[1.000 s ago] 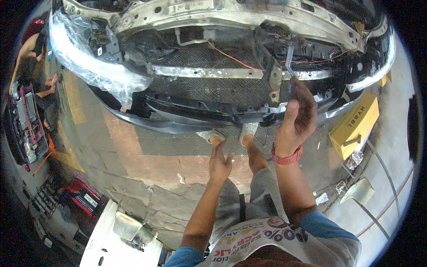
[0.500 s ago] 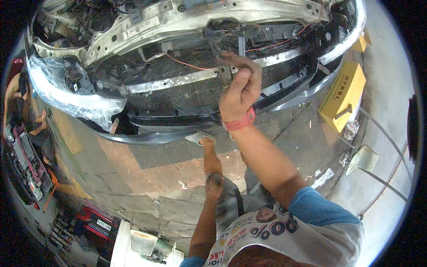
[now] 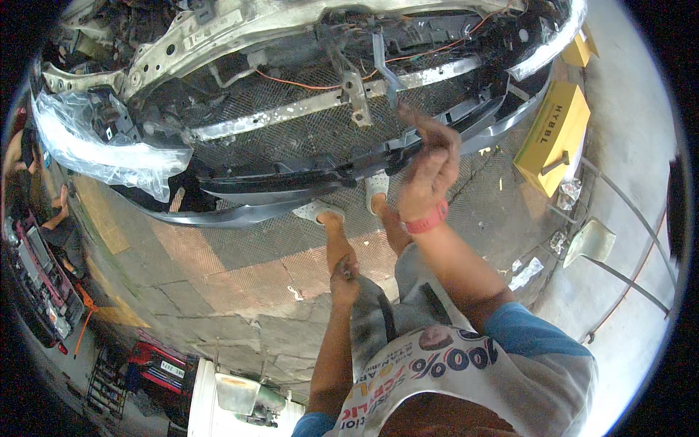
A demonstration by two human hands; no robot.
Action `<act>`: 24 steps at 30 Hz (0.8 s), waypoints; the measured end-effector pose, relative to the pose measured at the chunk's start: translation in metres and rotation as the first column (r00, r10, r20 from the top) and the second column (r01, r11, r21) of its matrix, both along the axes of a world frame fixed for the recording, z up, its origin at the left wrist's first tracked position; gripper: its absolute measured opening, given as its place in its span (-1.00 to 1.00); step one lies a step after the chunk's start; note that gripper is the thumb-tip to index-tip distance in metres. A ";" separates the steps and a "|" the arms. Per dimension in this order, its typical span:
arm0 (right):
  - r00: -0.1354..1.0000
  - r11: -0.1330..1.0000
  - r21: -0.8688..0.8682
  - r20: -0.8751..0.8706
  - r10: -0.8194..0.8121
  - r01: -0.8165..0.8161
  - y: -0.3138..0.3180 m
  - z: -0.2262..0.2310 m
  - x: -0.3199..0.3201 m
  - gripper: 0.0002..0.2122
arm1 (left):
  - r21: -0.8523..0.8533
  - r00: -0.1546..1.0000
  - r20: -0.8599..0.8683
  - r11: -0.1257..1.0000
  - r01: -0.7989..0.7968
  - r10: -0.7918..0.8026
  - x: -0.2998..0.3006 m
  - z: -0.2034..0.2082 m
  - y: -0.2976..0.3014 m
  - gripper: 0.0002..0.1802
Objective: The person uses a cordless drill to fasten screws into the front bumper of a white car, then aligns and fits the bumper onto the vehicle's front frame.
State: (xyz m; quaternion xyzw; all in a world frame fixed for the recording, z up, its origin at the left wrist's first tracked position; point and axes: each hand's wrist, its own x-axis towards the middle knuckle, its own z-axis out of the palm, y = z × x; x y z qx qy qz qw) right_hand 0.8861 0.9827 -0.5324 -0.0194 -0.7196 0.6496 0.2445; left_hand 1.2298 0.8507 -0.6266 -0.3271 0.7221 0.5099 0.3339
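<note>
In front of me is the stripped front end of a car, with a pale metal crossmember (image 3: 240, 36) above and a thinner spotted metal bar (image 3: 269, 113) below. A metal bracket (image 3: 354, 91) with a holed lower end hangs across the thin bar. Beside it is a narrow grey-blue strip (image 3: 381, 62). My right hand (image 3: 431, 171), with a red watch (image 3: 427, 218), is raised just in front of the bumper (image 3: 277, 191). Its blurred fingers stretch forward, apart from the thumb, holding nothing visible. Low by my leg, my left hand (image 3: 345, 280) is curled closed; its contents are unclear.
Clear plastic film (image 3: 109, 142) wraps the left corner. An orange wire (image 3: 306, 86) runs behind the bracket. To the right are a yellow box (image 3: 553, 138) and a metal-framed stand (image 3: 619, 197). Another person (image 3: 62, 226) is at the far left. A white bucket (image 3: 206, 397) is at lower left.
My right hand has left the bracket's lower end and drawn back to the right and nearer me. The bracket now shows uncovered. My left hand stays low by my leg.
</note>
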 end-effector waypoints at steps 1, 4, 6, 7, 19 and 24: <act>0.994 0.997 0.080 0.108 -0.005 -0.003 0.015 -0.003 0.020 -0.61 | 0.025 0.997 0.059 0.998 -0.058 0.056 0.003 0.004 0.000 -0.54; 0.908 0.962 0.271 0.407 -0.096 -0.019 0.071 -0.028 0.087 -0.63 | 0.015 0.995 0.076 0.998 -0.067 0.066 0.015 0.007 -0.010 -0.56; 0.805 0.964 0.266 0.572 -0.158 0.000 0.106 -0.049 0.126 -0.66 | 0.004 0.994 0.074 0.996 -0.087 0.086 0.032 -0.007 -0.021 -0.56; 0.742 0.973 0.229 0.648 -0.172 0.026 0.122 -0.057 0.142 -0.68 | 0.010 0.988 0.096 0.993 -0.120 0.119 0.047 -0.021 -0.029 -0.56; 0.371 0.826 0.491 0.738 -0.563 0.276 0.322 -0.235 0.203 -0.55 | 0.055 0.811 0.025 0.809 -0.585 0.584 -0.022 -0.107 -0.152 -0.38; 0.409 0.875 0.328 0.787 -0.462 0.357 0.354 -0.257 0.104 -0.37 | 0.037 0.644 -0.218 0.666 -0.745 0.733 -0.143 -0.094 -0.170 -0.34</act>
